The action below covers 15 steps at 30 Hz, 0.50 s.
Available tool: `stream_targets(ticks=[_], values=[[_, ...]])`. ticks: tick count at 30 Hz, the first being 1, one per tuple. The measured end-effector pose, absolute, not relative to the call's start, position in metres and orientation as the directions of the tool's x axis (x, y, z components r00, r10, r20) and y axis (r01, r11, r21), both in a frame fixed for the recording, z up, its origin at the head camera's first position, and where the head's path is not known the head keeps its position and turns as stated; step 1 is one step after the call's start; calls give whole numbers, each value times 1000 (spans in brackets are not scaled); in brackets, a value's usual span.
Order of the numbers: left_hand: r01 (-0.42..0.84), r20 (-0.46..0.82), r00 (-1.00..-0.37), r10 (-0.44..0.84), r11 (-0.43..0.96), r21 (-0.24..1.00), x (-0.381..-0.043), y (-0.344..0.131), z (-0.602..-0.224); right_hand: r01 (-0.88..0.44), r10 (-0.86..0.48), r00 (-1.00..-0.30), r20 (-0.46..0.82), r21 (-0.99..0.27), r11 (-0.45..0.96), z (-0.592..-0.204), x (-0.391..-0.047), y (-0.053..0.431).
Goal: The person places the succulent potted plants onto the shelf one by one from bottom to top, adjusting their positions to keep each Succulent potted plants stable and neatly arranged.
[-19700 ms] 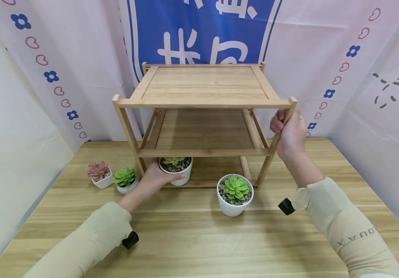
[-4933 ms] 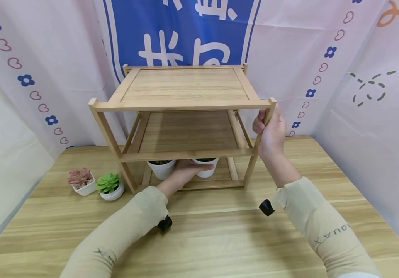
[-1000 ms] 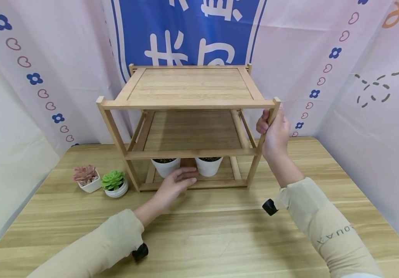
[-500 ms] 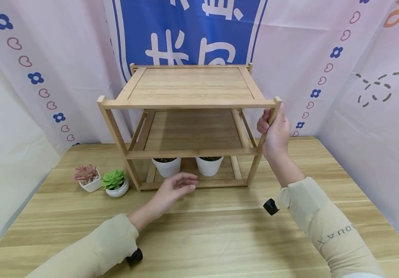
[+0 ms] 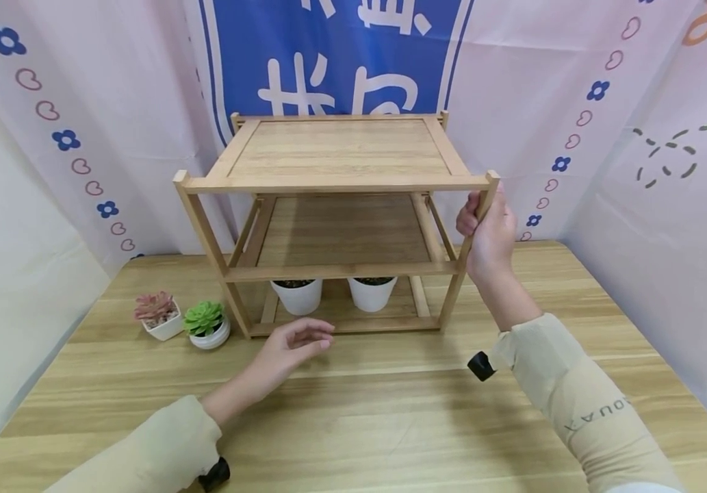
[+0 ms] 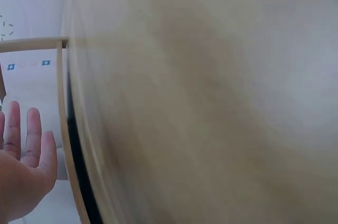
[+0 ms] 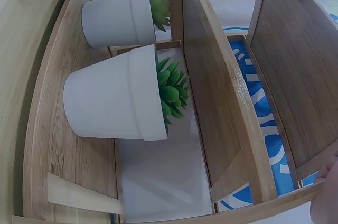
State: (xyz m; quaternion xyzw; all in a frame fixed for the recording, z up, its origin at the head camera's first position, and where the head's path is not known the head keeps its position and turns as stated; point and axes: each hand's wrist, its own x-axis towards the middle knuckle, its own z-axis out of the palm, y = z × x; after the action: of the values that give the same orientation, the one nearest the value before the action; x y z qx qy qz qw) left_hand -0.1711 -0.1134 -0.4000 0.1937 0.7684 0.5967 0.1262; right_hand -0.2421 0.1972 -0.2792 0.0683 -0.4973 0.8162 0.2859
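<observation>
My right hand (image 5: 489,233) grips the front right post (image 5: 454,293) of the wooden shelf (image 5: 347,147), up near the top, with its fingers curled round the wood. My left hand (image 5: 291,348) has nothing in it. Its fingers are loose and a bit bent, over the table (image 5: 390,424) and near the shelf's bottom rail (image 5: 384,324). I can't tell if it touches that rail.

The shelf stands at 12 to 1 o'clock from my left hand. Two white pots sit upright on its lowest board. The left pot (image 5: 299,300) is at 12 o'clock from my left hand, near but not touching. The right pot (image 5: 374,296) is at 2 o'clock from that hand, and lower down at 8 o'clock from my right hand. There is a gap between the two pots. From my head, the middle board (image 5: 343,233) hides their plants, but by my right wrist I see green leaves (image 7: 172,89) poking out of the near pot.

Out on the table, a small green plant (image 5: 203,317) in a round white pot is between 9 and 10 o'clock from my left hand. A pink plant (image 5: 153,307) in a white pot is just beside it, farther out that same way.
</observation>
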Motion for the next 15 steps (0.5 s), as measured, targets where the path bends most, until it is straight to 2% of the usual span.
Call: stream_targets(ticks=[7, 15], values=[[126, 32, -895, 446, 183, 975, -164, -124, -399, -542, 414, -822, 390, -758, -362, -277, -243, 198], [186, 104, -906, 409, 165, 968, -159, -138, -382, -537, 409, -825, 389, -766, -354, -278, -243, 197]])
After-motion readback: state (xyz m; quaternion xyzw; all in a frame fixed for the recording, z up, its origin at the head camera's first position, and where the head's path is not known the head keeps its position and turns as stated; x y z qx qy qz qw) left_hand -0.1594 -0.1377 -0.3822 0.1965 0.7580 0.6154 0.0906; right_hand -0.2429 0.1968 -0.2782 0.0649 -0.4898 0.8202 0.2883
